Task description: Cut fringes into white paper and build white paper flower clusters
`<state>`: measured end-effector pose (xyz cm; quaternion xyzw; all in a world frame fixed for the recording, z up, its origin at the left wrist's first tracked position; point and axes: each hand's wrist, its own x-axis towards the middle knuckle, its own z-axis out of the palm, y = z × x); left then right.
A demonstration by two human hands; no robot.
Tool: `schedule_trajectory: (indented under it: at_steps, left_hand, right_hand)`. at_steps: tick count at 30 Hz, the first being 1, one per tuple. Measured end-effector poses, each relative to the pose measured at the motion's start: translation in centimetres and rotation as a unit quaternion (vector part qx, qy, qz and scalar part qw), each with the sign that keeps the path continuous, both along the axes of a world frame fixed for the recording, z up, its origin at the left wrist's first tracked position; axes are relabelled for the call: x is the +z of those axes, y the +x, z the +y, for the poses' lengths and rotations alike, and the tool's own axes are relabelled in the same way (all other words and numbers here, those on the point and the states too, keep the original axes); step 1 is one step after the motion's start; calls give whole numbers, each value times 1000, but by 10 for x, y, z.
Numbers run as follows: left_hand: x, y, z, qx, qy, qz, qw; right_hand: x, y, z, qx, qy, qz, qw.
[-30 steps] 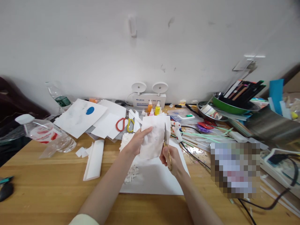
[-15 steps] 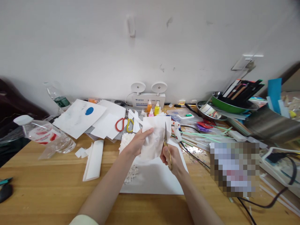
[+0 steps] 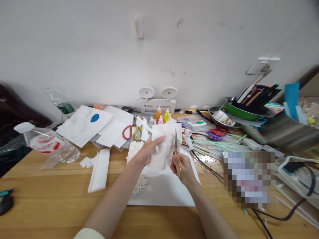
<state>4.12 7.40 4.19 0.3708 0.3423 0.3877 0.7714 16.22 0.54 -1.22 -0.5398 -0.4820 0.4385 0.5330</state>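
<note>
Above white board, left hand (image 3: 147,151) gripping paper (image 3: 161,152), right hand (image 3: 183,167) closed around scissors (image 3: 177,157)

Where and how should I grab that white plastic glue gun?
Probably by its slim white handle, from the near right: the handle points toward you, while the hand-held white paper crowds its left. Stay above the black cord at its lower end.

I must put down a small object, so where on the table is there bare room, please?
Bare wood shows nearer than the long white piece, left of the left forearm, and between the forearms, nearer than the white sheet. It is crowded beyond the hands, with papers and small bottles, and rightward, with sticks and cables.
</note>
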Motion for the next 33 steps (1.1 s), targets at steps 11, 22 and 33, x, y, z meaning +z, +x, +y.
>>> schedule_trajectory:
  at_steps: [11,22,33]
  left_hand:
    - [0,0,0,2,-1,7,1000]
    - [1,-1,-1,5,-11,-2,1000]
    - [-2,-1,0,-32,-10,37,999]
  right_hand:
    - [-3,0,1,-6,-25,16,1000]
    - [7,0,-3,3,-24,22,999]
    - [1,4,-2,0,3,9,1000]
